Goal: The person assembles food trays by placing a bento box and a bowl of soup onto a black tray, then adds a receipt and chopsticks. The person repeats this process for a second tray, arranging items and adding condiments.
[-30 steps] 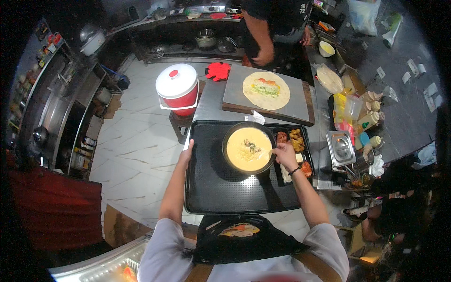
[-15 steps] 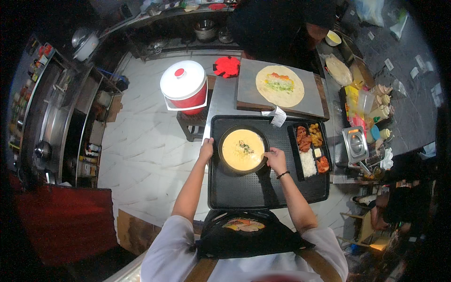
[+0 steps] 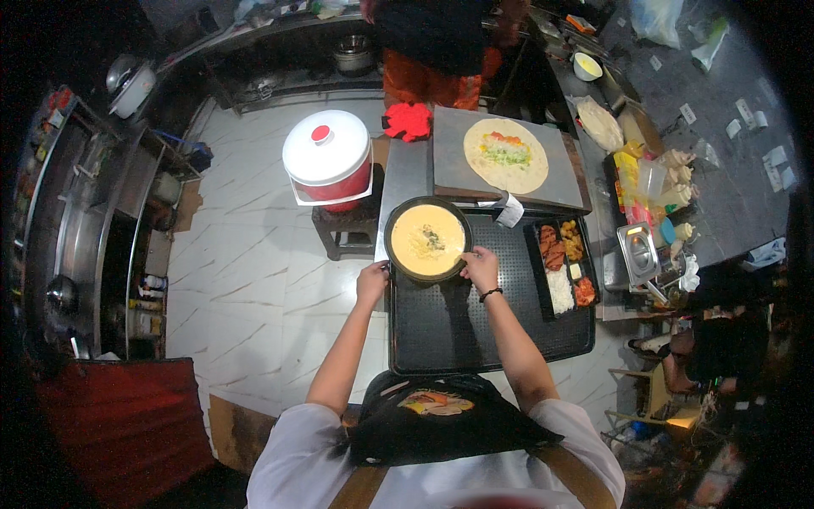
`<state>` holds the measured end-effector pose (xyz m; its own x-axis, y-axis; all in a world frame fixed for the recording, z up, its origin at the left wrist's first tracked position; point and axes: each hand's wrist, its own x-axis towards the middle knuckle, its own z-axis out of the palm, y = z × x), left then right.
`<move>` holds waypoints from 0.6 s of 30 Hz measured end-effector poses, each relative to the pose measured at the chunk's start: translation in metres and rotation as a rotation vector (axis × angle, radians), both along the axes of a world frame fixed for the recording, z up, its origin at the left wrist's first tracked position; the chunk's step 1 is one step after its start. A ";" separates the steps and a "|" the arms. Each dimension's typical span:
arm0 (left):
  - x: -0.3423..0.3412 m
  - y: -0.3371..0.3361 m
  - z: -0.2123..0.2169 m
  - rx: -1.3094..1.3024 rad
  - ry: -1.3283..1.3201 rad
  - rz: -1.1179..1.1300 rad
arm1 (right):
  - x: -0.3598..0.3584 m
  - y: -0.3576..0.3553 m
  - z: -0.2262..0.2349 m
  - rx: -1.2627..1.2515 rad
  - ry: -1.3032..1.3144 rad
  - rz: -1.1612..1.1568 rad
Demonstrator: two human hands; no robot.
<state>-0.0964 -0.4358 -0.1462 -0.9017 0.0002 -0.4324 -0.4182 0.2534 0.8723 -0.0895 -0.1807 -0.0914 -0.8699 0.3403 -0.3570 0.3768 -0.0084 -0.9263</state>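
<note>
A black bowl (image 3: pixel 395 268) of creamy yellow soup with dark garnish in its middle stands at the far left of a black tray (image 3: pixel 424 331). My right hand (image 3: pixel 482 270), with a dark bracelet at the wrist, pinches the bowl's right rim. My left hand (image 3: pixel 372 282) is closed on the tray's left edge, just below the bowl; its fingertips are partly hidden. On the tray's right side lies a black compartment box (image 3: pixel 560 269) holding rice, glazed meat, fried pieces and a red side dish.
Beyond the tray, a flatbread (image 3: pixel 506 176) with shredded filling lies on a grey board (image 3: pixel 449 136). A red cooler (image 3: pixel 335 181) with a white lid stands on a stool at left, near a red cloth (image 3: pixel 408 121). A metal container (image 3: pixel 638 252) sits at right. Another person (image 3: pixel 432 51) stands behind.
The bowl has shifted away from me and left across the tray, my right hand moving with it. My left hand stays at the tray's edge. The person opposite has moved left.
</note>
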 end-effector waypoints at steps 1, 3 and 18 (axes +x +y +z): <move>0.003 0.000 0.004 -0.089 0.032 -0.010 | -0.002 -0.004 0.001 -0.030 0.000 -0.004; 0.012 0.008 0.017 -0.262 0.098 -0.033 | -0.005 -0.010 0.002 -0.077 -0.025 0.000; 0.155 0.024 0.036 -0.367 0.129 0.025 | -0.053 0.089 0.051 1.380 0.352 0.594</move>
<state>0.0584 -0.4113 -0.1103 -0.9464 -0.1564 -0.2825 -0.3211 0.5495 0.7713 -0.1427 -0.0913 -0.0400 -0.9650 -0.1918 0.1789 -0.2160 0.9682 -0.1267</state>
